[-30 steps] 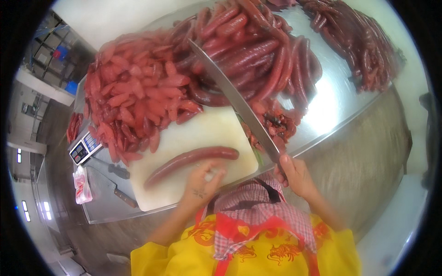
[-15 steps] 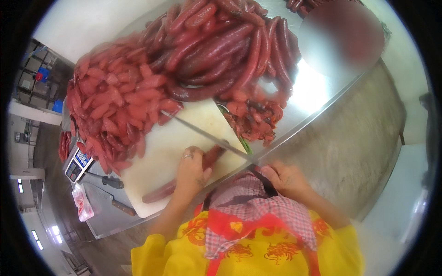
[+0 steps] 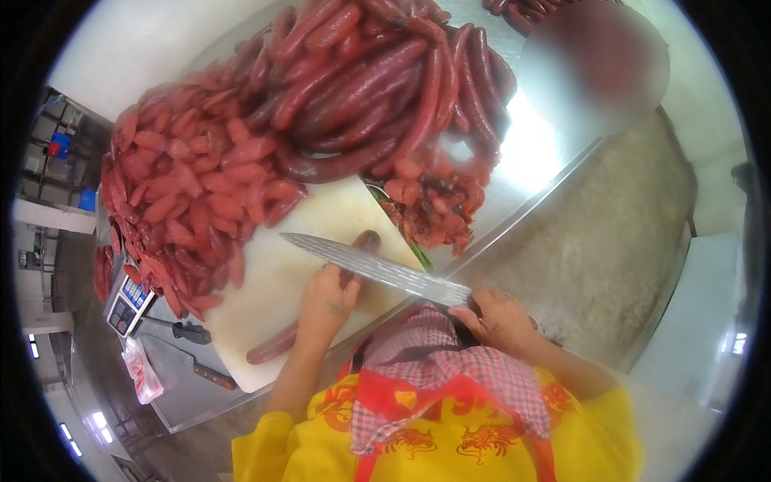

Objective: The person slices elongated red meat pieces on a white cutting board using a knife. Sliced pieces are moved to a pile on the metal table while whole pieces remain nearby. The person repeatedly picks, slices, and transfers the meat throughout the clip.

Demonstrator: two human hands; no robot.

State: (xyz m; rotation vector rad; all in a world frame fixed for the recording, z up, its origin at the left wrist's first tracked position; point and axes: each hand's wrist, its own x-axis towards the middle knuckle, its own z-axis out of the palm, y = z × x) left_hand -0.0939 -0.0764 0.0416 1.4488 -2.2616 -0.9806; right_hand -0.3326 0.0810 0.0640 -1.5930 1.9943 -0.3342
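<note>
A long dark-red sausage [image 3: 275, 343] lies slantwise on the white cutting board [image 3: 229, 325]. My left hand [image 3: 329, 301] is closed around its middle, pressing it to the board. My right hand [image 3: 498, 317] grips the handle of a large knife. The long grey knife blade [image 3: 365, 263] points left, its flat side showing, and passes over the sausage near its far end. Whether the edge touches the sausage I cannot tell. Left of the board rises a heap of slant-cut sausage pieces [image 3: 189, 169]. Behind it are piled whole sausages [image 3: 365, 96].
Sausage scraps [image 3: 442, 205] lie right of the board. At the left are a scale [image 3: 128, 301], a black-handled knife [image 3: 191, 332], a wooden-handled knife [image 3: 214, 375] and a plastic bag [image 3: 143, 373]. The steel table's edge [image 3: 534, 201] runs along the right. A blurred round patch covers the top right.
The knife's blade has turned so its flat side now shows. Its tip sits lower, off the pile of pieces. The view has shifted slightly; my left hand still holds the sausage.
</note>
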